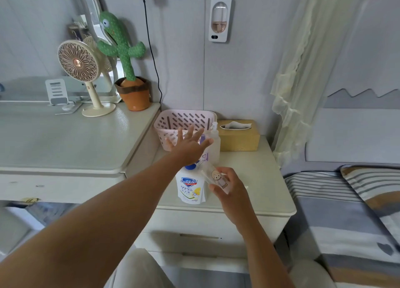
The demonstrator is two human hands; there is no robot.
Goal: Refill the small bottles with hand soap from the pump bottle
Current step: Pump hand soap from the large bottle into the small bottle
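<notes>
The left hand [188, 145] hovers, fingers [190, 134] spread wide, above the white pump bottle [190, 186]; that bottle stands on the table [259, 179] before a pink basket [184, 118]. Just right, the right hand [231, 190] grips a tilted small clear bottle [216, 177].

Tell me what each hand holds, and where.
Right hand grips the small clear bottle around its lower body. Left hand is spread open, holding nothing.
</notes>
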